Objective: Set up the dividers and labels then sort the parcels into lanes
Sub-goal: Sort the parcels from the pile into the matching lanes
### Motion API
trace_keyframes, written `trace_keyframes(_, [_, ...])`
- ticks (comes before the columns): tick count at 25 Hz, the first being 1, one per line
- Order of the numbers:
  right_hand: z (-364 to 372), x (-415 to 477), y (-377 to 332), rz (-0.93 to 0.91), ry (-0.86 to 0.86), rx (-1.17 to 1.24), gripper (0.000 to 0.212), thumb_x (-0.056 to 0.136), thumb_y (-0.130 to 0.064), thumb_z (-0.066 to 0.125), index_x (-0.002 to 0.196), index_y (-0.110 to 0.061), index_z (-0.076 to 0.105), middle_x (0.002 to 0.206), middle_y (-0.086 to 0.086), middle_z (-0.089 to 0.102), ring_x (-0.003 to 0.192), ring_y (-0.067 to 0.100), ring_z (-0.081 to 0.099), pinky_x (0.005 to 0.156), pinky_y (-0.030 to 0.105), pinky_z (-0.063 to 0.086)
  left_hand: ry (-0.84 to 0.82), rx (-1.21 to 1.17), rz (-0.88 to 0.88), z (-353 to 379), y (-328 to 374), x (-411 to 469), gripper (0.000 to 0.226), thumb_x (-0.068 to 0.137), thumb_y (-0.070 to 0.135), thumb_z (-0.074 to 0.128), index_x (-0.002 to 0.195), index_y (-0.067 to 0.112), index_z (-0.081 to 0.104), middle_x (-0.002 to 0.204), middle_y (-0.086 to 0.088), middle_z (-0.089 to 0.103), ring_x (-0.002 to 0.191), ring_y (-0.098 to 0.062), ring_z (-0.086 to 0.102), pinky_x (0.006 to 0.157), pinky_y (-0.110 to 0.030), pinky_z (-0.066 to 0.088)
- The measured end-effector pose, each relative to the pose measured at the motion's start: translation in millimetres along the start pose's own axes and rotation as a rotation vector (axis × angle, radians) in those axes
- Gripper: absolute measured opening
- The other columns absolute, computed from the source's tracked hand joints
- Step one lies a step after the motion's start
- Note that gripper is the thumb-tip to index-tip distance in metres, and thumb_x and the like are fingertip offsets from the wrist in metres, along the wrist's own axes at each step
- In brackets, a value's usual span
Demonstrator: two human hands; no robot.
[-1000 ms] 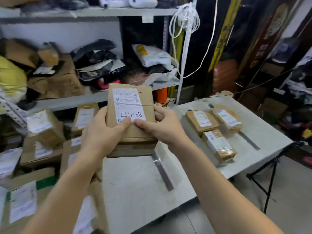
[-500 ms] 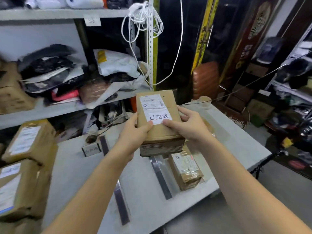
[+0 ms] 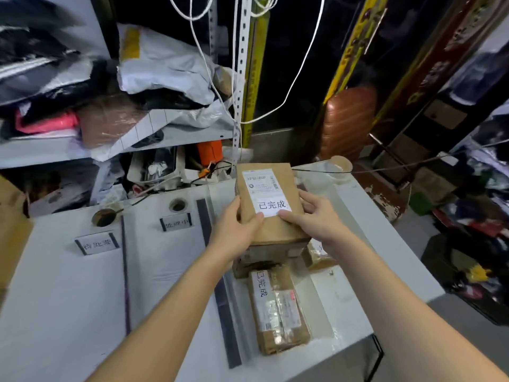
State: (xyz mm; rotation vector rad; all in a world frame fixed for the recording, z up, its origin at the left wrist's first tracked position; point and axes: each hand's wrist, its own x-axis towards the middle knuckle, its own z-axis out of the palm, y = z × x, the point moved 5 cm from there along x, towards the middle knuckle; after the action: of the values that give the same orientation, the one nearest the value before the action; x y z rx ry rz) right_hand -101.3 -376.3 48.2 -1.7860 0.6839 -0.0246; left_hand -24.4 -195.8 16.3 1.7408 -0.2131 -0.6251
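Note:
A brown cardboard parcel (image 3: pixel 271 186) with a white shipping label sits between my hands above the right lane of the white table (image 3: pixel 68 299). My left hand (image 3: pixel 237 230) grips its left edge, thumb on top. My right hand (image 3: pixel 312 217) grips its right edge, thumb on the label. Below it lies another brown parcel (image 3: pixel 278 307) on the table, and a further box is partly hidden under the held one. Two dark divider strips (image 3: pixel 125 271) (image 3: pixel 220 285) split the table into lanes. Two paper lane labels (image 3: pixel 97 243) (image 3: pixel 176 222) lie at the back.
Metal shelving (image 3: pixel 41 150) behind the table is stuffed with mail bags and wrapped parcels. A tape roll (image 3: pixel 340 164) sits at the table's far right corner. Cardboard boxes (image 3: pixel 11 230) stand at the left edge. Clutter fills the floor at the right.
My view has swung right and down over the table. Both hands carried the parcel from the left, above the shelf boxes, to over the right lane.

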Motion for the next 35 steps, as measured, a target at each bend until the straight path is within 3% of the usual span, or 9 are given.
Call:
trace_keyframes(2, [-1, 22, 10, 0.012, -0.039, -0.001, 0.051, 0.081, -0.026, 0.086, 0.119, -0.047, 0.058, 0.103, -0.019, 0.073, 0.092, 0.003, 0.073, 0.073, 0.023, 0.060, 0.039, 0.003, -0.041, 6, -10, 12, 0.060, 0.088, 0.043, 0.071, 0.143, 0.046, 0.048, 0.130, 0.016, 0.064, 0.114, -0.012, 0.064, 0.092, -0.042, 0.059])
trace_keyframes(6, [8, 49, 36, -0.032, -0.175, -0.039, 0.067, 0.079, -0.029, 0.087, 0.139, -0.032, 0.058, 0.120, -0.010, 0.073, 0.109, 0.009, 0.070, 0.092, 0.038, 0.061, 0.174, 0.063, -0.114, 14, -25, 16, 0.057, 0.092, 0.037, 0.070, 0.143, 0.046, 0.046, 0.130, 0.018, 0.062, 0.117, -0.012, 0.061, 0.096, -0.043, 0.057])
trace_keyframes(9, [7, 54, 44, -0.088, -0.219, -0.132, 0.068, 0.079, -0.026, 0.087, 0.138, -0.031, 0.055, 0.119, -0.014, 0.070, 0.106, 0.004, 0.067, 0.090, 0.029, 0.058, 0.253, 0.114, -0.167, 21, -35, 9, 0.060, 0.093, 0.033, 0.070, 0.146, 0.041, 0.041, 0.136, 0.012, 0.060, 0.119, -0.014, 0.060, 0.098, -0.044, 0.056])
trace_keyframes(13, [1, 62, 37, -0.132, -0.261, -0.300, 0.068, 0.076, -0.037, 0.086, 0.137, -0.027, 0.057, 0.125, -0.008, 0.070, 0.113, 0.012, 0.065, 0.092, 0.031, 0.055, 0.318, 0.219, -0.206, 21, -27, 1, 0.069, 0.091, 0.037, 0.073, 0.150, 0.037, 0.037, 0.139, 0.005, 0.059, 0.115, -0.014, 0.062, 0.096, -0.042, 0.056])
trace_keyframes(17, [4, 64, 3, -0.276, -0.182, -0.517, 0.063, 0.086, -0.044, 0.075, 0.139, -0.020, 0.049, 0.136, 0.001, 0.060, 0.127, 0.024, 0.054, 0.094, 0.036, 0.048, 0.414, 0.531, -0.156, 1, 1, -8, 0.089, 0.086, 0.051, 0.074, 0.158, 0.028, 0.028, 0.154, -0.003, 0.045, 0.135, -0.024, 0.050, 0.108, -0.045, 0.047])
trace_keyframes(19, [17, 62, -24, -0.450, -0.158, -0.573, 0.066, 0.088, -0.043, 0.071, 0.144, -0.020, 0.046, 0.145, 0.002, 0.053, 0.135, 0.026, 0.047, 0.104, 0.040, 0.044, 0.488, 0.690, -0.090, -16, 25, -20, 0.083, 0.090, 0.055, 0.067, 0.158, 0.028, 0.028, 0.156, -0.003, 0.042, 0.138, -0.025, 0.045, 0.108, -0.041, 0.042])
trace_keyframes(23, [69, 46, -70, -0.704, -0.282, -0.708, 0.064, 0.091, -0.040, 0.068, 0.149, -0.023, 0.048, 0.161, 0.000, 0.038, 0.149, 0.021, 0.033, 0.120, 0.042, 0.032, 0.649, 0.950, -0.076, -68, 52, -56, 0.079, 0.094, 0.063, 0.054, 0.159, 0.028, 0.027, 0.161, 0.001, 0.032, 0.141, -0.028, 0.042, 0.103, -0.044, 0.044])
trace_keyframes(31, [189, -28, -120, -0.940, -0.360, -0.839, 0.061, 0.088, -0.045, 0.066, 0.144, -0.027, 0.051, 0.150, -0.004, 0.051, 0.137, 0.022, 0.047, 0.110, 0.047, 0.043, 0.756, 1.204, -0.256, -191, 21, -169, 0.079, 0.097, 0.069, 0.039, 0.162, 0.029, 0.017, 0.170, -0.002, 0.013, 0.156, -0.023, 0.015, 0.122, -0.044, 0.027])
trace_keyframes(35, [269, -88, -134, -0.992, -0.409, -0.871, 0.061, 0.089, -0.045, 0.065, 0.146, -0.029, 0.048, 0.152, -0.006, 0.049, 0.140, 0.020, 0.045, 0.109, 0.049, 0.044, 0.780, 1.197, -0.303, -271, -13, -234, 0.078, 0.096, 0.069, 0.040, 0.160, 0.030, 0.021, 0.169, -0.003, 0.018, 0.154, -0.024, 0.021, 0.117, -0.045, 0.031])
